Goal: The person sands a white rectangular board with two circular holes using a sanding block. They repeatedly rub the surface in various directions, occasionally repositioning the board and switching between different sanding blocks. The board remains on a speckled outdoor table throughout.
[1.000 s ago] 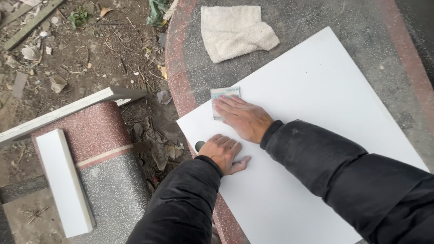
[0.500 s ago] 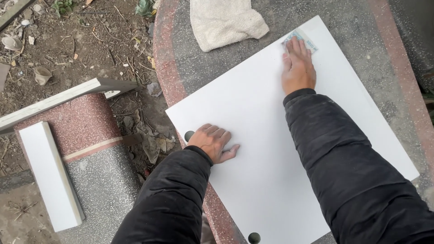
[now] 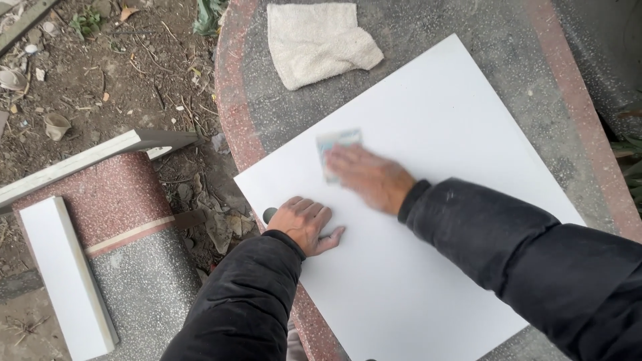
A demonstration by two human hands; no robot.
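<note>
Lying flat under the right hand (image 3: 371, 177), a small grey-green abrasive pad (image 3: 338, 148) shows past the fingers (image 3: 348, 160), which are stretched out and press it onto the white board (image 3: 435, 220). Pad: rectangular, thin, blurred. Board: large, square, smooth, resting tilted on the round speckled stone bench (image 3: 267, 100), with a dark hole near its left corner. Left hand (image 3: 304, 224): fingers spread flat on the board's left edge, holding nothing. Folded cream cloth (image 3: 317, 40) well apart, on the bench.

board (image 3: 428, 200): smooth matt white panel
table (image 3: 267, 87): rough speckled stone beneath board
cloth (image 3: 317, 40): nubby off-white towelling above board
</note>
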